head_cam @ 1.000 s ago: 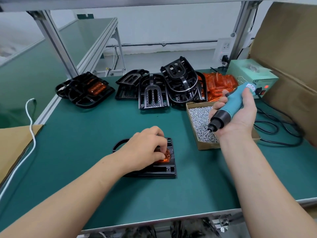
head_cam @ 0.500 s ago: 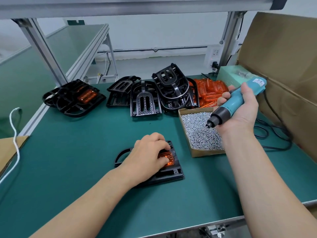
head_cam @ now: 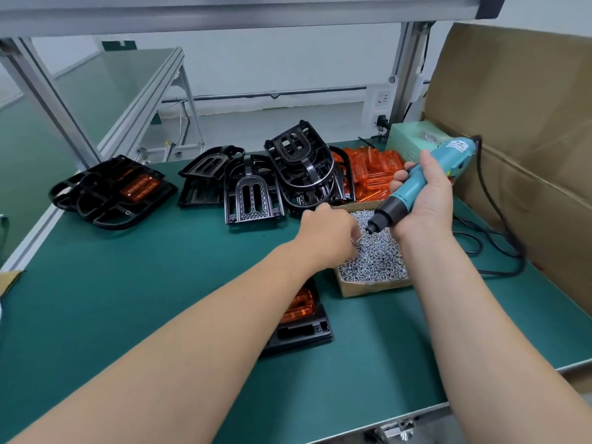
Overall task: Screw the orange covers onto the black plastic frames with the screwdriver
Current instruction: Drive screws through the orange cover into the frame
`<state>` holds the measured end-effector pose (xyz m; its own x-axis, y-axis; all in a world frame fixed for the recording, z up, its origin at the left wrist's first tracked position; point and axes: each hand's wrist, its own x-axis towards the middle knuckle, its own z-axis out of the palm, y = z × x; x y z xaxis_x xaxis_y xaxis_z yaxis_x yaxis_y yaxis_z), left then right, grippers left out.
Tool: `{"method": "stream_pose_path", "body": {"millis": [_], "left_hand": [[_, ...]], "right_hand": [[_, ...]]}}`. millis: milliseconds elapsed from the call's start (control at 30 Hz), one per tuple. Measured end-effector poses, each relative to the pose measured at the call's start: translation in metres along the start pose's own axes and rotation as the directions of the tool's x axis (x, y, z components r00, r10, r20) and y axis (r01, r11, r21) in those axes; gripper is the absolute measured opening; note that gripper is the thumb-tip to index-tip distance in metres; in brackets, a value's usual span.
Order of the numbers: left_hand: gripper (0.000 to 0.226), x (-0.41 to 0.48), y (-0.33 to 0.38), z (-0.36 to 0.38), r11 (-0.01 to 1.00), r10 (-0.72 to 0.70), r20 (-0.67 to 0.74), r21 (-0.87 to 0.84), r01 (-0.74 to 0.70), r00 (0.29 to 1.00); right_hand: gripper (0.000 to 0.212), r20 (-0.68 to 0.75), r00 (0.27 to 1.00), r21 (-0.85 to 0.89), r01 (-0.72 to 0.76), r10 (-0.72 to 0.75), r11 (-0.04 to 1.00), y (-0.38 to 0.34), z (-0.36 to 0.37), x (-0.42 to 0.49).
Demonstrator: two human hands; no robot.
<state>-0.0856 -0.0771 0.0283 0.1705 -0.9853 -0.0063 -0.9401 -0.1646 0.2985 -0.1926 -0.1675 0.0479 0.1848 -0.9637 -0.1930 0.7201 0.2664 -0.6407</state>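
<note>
Head view: my left hand (head_cam: 330, 232), fingers curled, grasp unclear, reaches into the screw box (head_cam: 374, 286) beside the screwdriver (head_cam: 416, 184) tip, slanted toward it in my gripping right hand (head_cam: 426, 208).

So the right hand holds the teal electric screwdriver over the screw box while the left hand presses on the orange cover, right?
Not quite: in the head view the left hand is off the orange cover and reaches into the cardboard box of screws. The right hand does hold the teal electric screwdriver over that box.
</note>
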Motion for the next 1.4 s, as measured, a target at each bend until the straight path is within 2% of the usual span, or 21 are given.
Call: {"method": "stream_pose_path", "body": {"millis": [67, 200, 267, 400, 600, 667, 767, 867, 967, 1133, 1200, 1267, 1333, 1400], "left_hand": [[0.022, 0.007, 0.004, 0.007, 1.0, 0.016, 0.028, 0.022, -0.017, 0.999], [0.011, 0.009, 0.002, 0.013, 0.996, 0.088, -0.017, 0.007, -0.087, 0.996], [0.007, 0.006, -0.002, 0.015, 0.991, 0.073, -0.068, -0.103, -0.08, 0.995], [0.01, -0.002, -0.005, 0.013, 0.92, -0.057, -0.164, -0.391, -0.012, 0.985], [0.012, -0.009, -0.003, 0.008, 0.895, -0.104, -0.194, -0.447, 0.007, 0.975], [0.009, -0.013, -0.006, 0.007, 0.854, -0.136, -0.207, -0.52, 0.009, 0.969], [0.011, -0.021, -0.013, 0.007, 0.738, -0.212, -0.186, -0.674, 0.033, 0.959], [0.01, -0.028, -0.015, 0.009, 0.651, -0.244, -0.128, -0.757, 0.065, 0.961], [0.014, -0.035, -0.013, 0.009, 0.508, -0.265, -0.096, -0.86, 0.054, 0.96], [0.013, -0.052, -0.016, 0.006, 0.173, -0.307, 0.004, -0.983, 0.06, 0.952], [0.014, -0.059, -0.017, 0.002, 0.066, -0.336, 0.041, -0.996, 0.068, 0.941], [0.017, -0.065, -0.019, -0.001, -0.095, -0.354, 0.078, -0.994, 0.047, 0.932], [0.017, -0.072, -0.02, -0.004, -0.262, -0.358, 0.123, -0.965, 0.027, 0.926], [0.014, -0.077, -0.022, -0.004, -0.383, -0.349, 0.17, -0.923, 0.025, 0.922]], "right_hand": [[0.023, -0.009, 1.0, -0.014, 0.01, -0.01, 1.0, -0.002, -0.003, 0.003], [0.028, -0.03, 0.999, -0.032, 0.02, -0.021, 0.999, -0.005, -0.009, 0.005], [0.028, -0.044, 0.998, -0.028, 0.032, -0.033, 0.999, -0.005, -0.01, 0.005], [0.026, -0.063, 0.997, -0.008, 0.044, -0.045, 0.999, -0.005, -0.008, 0.002], [0.03, -0.065, 0.996, -0.03, 0.06, -0.062, 0.998, -0.003, -0.003, 0.002], [0.028, -0.077, 0.995, -0.037, 0.053, -0.056, 0.998, -0.003, -0.003, 0.001], [0.026, -0.112, 0.992, -0.057, 0.054, -0.06, 0.997, -0.004, -0.004, 0.001], [0.027, -0.154, 0.985, -0.06, 0.065, -0.074, 0.996, -0.004, -0.003, 0.0], [0.033, -0.173, 0.981, -0.057, 0.074, -0.083, 0.996, -0.003, 0.001, -0.003], [0.046, -0.195, 0.973, -0.032, 0.122, -0.126, 0.992, -0.002, 0.008, -0.009], [0.037, -0.187, 0.975, -0.023, 0.122, -0.124, 0.992, 0.0, 0.012, -0.012], [0.03, -0.191, 0.975, -0.021, 0.11, -0.112, 0.994, 0.004, 0.017, -0.016], [0.029, -0.197, 0.976, -0.017, 0.089, -0.09, 0.996, 0.01, 0.023, -0.02], [0.031, -0.198, 0.977, -0.018, 0.075, -0.077, 0.997, 0.016, 0.027, -0.023]]}}
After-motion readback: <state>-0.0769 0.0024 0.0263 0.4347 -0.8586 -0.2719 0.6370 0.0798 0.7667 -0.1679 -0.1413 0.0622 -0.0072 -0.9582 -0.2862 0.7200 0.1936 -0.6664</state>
